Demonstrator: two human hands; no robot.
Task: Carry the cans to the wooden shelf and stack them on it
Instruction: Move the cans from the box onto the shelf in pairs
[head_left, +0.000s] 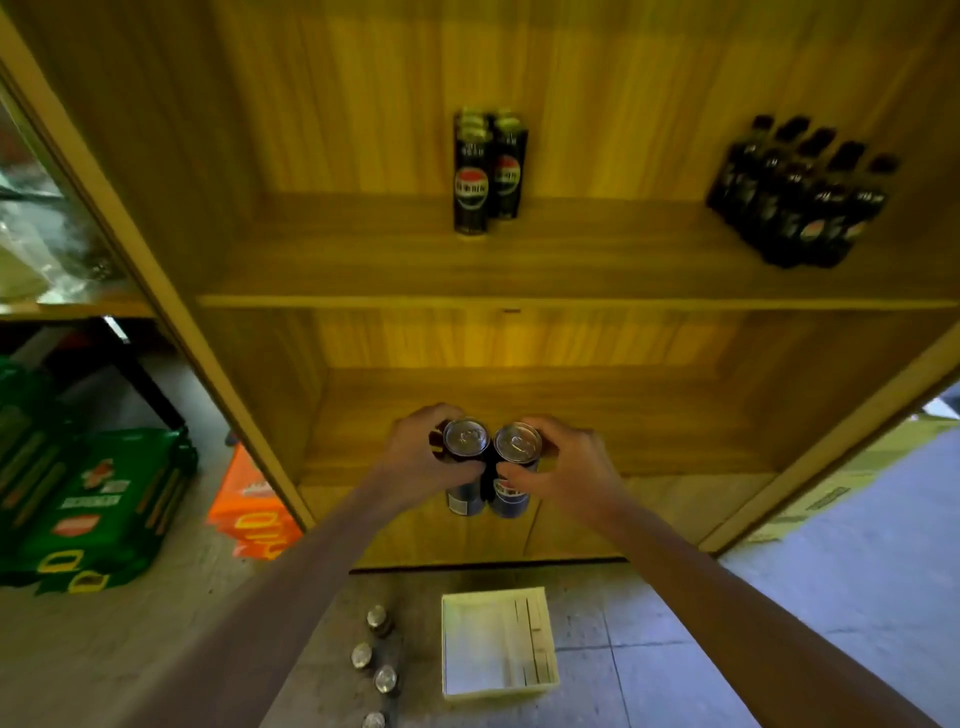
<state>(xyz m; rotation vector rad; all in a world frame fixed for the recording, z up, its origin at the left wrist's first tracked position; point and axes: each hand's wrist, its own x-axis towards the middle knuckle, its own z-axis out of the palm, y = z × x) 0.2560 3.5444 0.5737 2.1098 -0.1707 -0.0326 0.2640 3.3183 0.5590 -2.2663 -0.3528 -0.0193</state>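
Carrying: your left hand (415, 457) and right hand (566, 470) each grip a tall dark can (466, 437); next, lift both onto the wooden shelf (597, 260).

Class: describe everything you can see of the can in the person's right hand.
The right can is slim, dark blue metal, with a silver pull-tab lid and a red, white and blue logo. The right hand grips it upright, close beside the left can, in front of the lower shelf.
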